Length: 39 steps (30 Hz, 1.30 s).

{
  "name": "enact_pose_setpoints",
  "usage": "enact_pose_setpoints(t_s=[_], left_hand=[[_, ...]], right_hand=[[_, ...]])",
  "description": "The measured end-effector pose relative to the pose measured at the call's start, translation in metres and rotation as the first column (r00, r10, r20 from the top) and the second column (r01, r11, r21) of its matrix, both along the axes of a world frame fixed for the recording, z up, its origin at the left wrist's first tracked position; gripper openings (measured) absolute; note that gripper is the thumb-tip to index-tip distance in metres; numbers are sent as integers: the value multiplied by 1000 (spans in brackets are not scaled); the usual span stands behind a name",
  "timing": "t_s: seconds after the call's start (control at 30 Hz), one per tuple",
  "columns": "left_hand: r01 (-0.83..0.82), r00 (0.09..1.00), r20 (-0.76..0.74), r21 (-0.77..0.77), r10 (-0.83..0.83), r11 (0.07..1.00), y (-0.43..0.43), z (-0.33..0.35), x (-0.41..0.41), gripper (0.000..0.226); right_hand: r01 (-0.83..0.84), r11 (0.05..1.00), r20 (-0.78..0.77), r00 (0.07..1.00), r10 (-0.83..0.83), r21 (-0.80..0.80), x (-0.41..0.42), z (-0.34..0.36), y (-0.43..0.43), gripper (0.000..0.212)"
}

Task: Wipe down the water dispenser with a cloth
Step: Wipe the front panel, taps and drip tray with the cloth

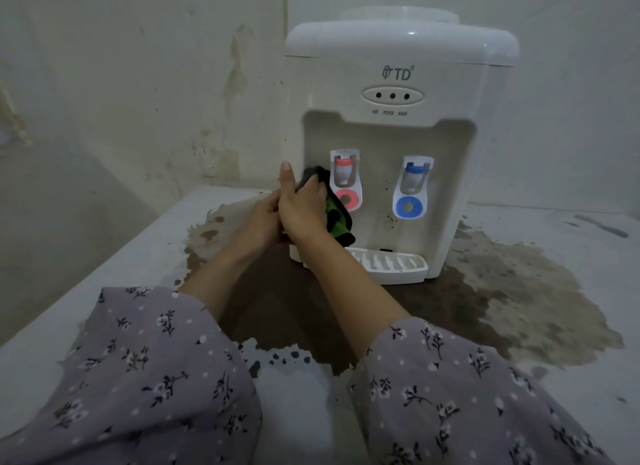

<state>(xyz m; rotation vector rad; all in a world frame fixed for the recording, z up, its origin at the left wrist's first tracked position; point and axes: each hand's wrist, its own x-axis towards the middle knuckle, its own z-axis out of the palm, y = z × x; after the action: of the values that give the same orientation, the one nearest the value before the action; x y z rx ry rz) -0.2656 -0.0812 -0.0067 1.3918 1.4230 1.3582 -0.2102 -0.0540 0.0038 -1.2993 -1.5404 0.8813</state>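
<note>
Head view, single frame.

- The white TD water dispenser point(398, 76) stands on the counter point(104, 274) in the wall corner, with its front towards me.
- A brown stain point(502, 291) spreads over the counter round its base.
- The right hand point(301, 205) grips the dark, green-patched cloth point(337, 218). The fingers are curled over the wad and the thumb points straight up along the left edge of the tap recess.
- The cloth is pressed to the left inner wall of the recess, just beside the pink tap point(344, 173). Its long axis runs roughly vertical, and the tail hangs towards the drip tray point(391, 263).
- The left hand point(259, 218) sits behind and to the left of the right hand, touching it. Its fingers are mostly hidden, so I cannot tell whether it holds anything.

Relation that matters: the right hand is the nearer, working hand. The rest of the recess lies to its right: the pink tap first, then the panel between the taps, which shows dark specks, then the blue tap point(414, 180).

My read is that a stroke to the right must clear the pink tap's lever. The top and sides look undone.
</note>
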Motion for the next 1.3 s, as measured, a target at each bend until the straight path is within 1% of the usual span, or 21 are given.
enact_pose_setpoints(t_s=[0.03, 0.1, 0.2, 0.33, 0.4, 0.43, 0.47, 0.5, 0.53, 0.57, 0.6, 0.67, 0.7, 0.77, 0.83, 0.93, 0.97, 1.07, 1.13, 1.3], left_hand=[[-31, 999, -29, -28, 31, 999, 1, -4, -2, 39], [-42, 996, -85, -60, 37, 997, 2, -12, -5, 37], [31, 988, -148, -103, -46, 994, 3, -28, -7, 35], [56, 972, -218, -144, -87, 988, 8, -40, -16, 35], [24, 967, -249, -146, -60, 989, 11, -41, -17, 33], [-6, 965, -259, -137, -30, 991, 14, -40, -17, 29], [-47, 962, -273, -122, 12, 991, 16, -40, -16, 23], [-103, 953, -296, -101, 69, 990, 20, -39, -14, 15], [-170, 934, -331, -81, 135, 982, 23, -39, -13, 10], [-236, 910, -365, -63, 198, 970, 26, -39, -11, 10], [-285, 888, -391, -60, 240, 957, 29, -38, -9, 15], [-326, 864, -429, -79, 263, 942, 35, -35, -6, 35], [-326, 853, -457, -85, 254, 942, 38, -34, -5, 48], [-306, 841, -492, -91, 224, 948, 45, -29, -1, 65], [-273, 860, -471, -96, 198, 957, 51, -26, 4, 69], [-264, 889, -413, -110, 197, 958, 59, -23, 7, 70], [-266, 895, -399, -117, 200, 957, 61, -23, 8, 69], [-291, 879, -425, -123, 215, 949, 67, -25, 9, 57], [-311, 856, -463, -105, 231, 945, 68, -24, 9, 51], [-310, 819, -518, -36, 247, 950, 60, -24, 8, 47]], right_hand=[[-3, 1000, 3, 1000, 3, -23, -1, -5, 1, 78], [-7, 998, -22, 1000, 5, -66, -2, -18, 2, 79], [-15, 995, -71, 997, 8, -96, -1, -39, 3, 79], [-16, 996, -52, 999, 12, -86, 4, -58, 4, 71], [-2, 997, -50, 999, -2, -83, 3, -61, 4, 64], [11, 996, -85, 996, -18, -85, 3, -62, 3, 59], [28, 994, -168, 985, -45, -104, 3, -62, 3, 54], [41, 989, -291, 953, -82, -142, 4, -61, 3, 50], [40, 980, -423, 898, -121, -195, 7, -59, 2, 47], [28, 968, -535, 829, -163, -251, 11, -55, 1, 47], [15, 954, -611, 765, -204, -299, 16, -51, 1, 48], [0, 941, -695, 674, -250, -339, 26, -45, 1, 49], [2, 944, -711, 657, -251, -331, 31, -42, 0, 47], [19, 955, -712, 662, -235, -297, 36, -39, -1, 36], [28, 966, -735, 644, -213, -256, 39, -35, -1, 23], [18, 976, -786, 589, -186, -217, 43, -27, 1, 9], [18, 976, -789, 586, -186, -217, 44, -25, 3, 6], [41, 975, -746, 637, -193, -217, 48, -24, 6, 13], [57, 979, -722, 668, -184, -197, 50, -25, 6, 13], [75, 984, -703, 691, -168, -162, 51, -27, 0, 14]])
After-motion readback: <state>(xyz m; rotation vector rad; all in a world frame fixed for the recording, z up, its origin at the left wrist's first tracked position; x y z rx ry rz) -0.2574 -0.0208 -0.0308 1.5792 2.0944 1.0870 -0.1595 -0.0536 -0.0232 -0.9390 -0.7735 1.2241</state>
